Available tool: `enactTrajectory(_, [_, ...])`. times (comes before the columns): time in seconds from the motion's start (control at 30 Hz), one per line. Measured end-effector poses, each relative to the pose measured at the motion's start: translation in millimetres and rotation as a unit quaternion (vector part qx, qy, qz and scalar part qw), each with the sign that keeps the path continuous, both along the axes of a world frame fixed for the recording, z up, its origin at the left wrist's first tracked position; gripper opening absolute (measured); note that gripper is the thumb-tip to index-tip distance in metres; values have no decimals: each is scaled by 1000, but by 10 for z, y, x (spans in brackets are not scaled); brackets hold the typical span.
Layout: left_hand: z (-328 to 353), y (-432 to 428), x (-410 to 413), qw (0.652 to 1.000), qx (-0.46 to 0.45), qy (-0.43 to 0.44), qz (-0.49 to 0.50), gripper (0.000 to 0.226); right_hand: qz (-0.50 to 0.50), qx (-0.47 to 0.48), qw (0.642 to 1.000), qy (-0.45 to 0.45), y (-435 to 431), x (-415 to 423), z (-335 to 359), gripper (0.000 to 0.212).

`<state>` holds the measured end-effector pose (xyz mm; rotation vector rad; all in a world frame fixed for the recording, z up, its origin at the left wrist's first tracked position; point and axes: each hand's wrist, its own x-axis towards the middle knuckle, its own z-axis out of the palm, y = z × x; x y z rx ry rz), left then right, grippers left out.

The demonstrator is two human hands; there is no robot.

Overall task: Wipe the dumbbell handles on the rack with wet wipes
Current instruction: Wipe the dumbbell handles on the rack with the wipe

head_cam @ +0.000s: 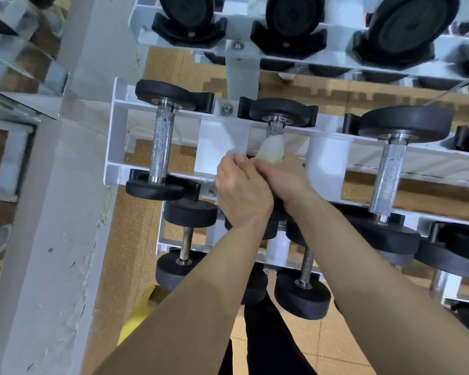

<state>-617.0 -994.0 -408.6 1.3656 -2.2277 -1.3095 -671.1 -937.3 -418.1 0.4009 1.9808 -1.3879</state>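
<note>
On the middle shelf: the dumbbell (282, 113) I am working on lies in the centre cradle of the white rack (114, 131), with one dumbbell on each side.
Steel: only a short knurled stretch of the handle (274, 129) shows, just below the far black plate. The rest is under cloth and hands.
Cloth: the wipe (271, 151) is pale off-white, wrapped round the handle and bunched into a cone towards the far plate.
Right grip: my right hand (284, 177) has its fingers curled round the wipe and the handle.
Left grip: my left hand (241, 188) is closed, thumb on top, pressed against the right hand. I cannot tell what its fingers hold.
Near plate: hidden under both hands.
Left slot: the left dumbbell (161, 144) has its knurled grip fully bare.
Right slot: the right dumbbell (389, 177) is larger, with a thicker grip, also bare.
Top shelf: black plates (294, 16) seen end-on in black cradles.
Bottom shelf: small dumbbells (186, 239) with thin, smooth bars.
In the way: my forearms cross the bottom shelf and cover part of it.
Surroundings: a grey pillar (52, 239) stands just left of the rack and a mirror (16, 63) is at far left. The floor (136, 226) is cork-brown. A yellow object (136, 315) sits at the pillar's foot.
</note>
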Motion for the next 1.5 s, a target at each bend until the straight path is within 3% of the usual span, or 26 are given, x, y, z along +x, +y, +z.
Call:
enactTrajectory(0.07, [-7,2,5,1000,-3,0,-3,34,-38,22,999,19,-68,-43,15,31])
enactTrajectory(0.17, [6,5,-3,1000,-15,-3,-11,43,-135,-17,990,20,-201,-286,67,18])
enactTrajectory(0.27, [5,1,-4,1000,-17,-10,-11,42,-168,-136,975,-51,-201,-400,57,15])
enactTrajectory(0.4, [19,-1,-20,999,-24,-19,-11,44,-129,-305,924,-193,-24,-237,-93,38])
enactTrajectory(0.47, [28,-1,-30,999,-27,-24,-14,49,-98,-266,946,-157,15,-170,-107,27])
enactTrajectory(0.53, [40,-2,-24,999,-25,-27,-24,42,-32,-129,989,-62,25,-97,-60,24])
enactTrajectory(0.6, [45,-3,-21,999,-13,-27,-28,30,6,-14,1000,26,55,2,-1,32])
enactTrajectory(0.63, [41,-1,-17,999,-11,-26,-30,29,-16,-1,999,41,89,35,29,33])
enactTrajectory(0.8, [65,15,-11,998,-40,-22,-31,35,-129,-3,989,79,342,34,165,24])
enactTrajectory(0.93, [83,18,15,999,-41,4,-35,30,-140,-70,986,51,379,13,333,15])
enactTrajectory(1.03, [132,16,65,996,-62,31,-49,24,-110,-121,983,79,351,-36,460,12])
enactTrajectory(1.13, [248,9,9,995,8,30,-98,26,-99,-114,985,82,353,-71,422,20])
enactTrajectory(1.27, [345,31,-198,975,115,-47,-184,33,-153,55,983,82,364,-37,305,33])
enactTrajectory(1.33, [350,65,-293,966,131,-79,-210,38,-187,101,966,149,323,104,303,27])
enactTrajectory(1.4, [326,76,-376,956,169,-97,-218,31,-203,81,951,218,207,305,264,13])
enactTrajectory(1.5, [227,17,-512,951,205,-100,-211,23,-269,5,940,208,35,436,169,14])
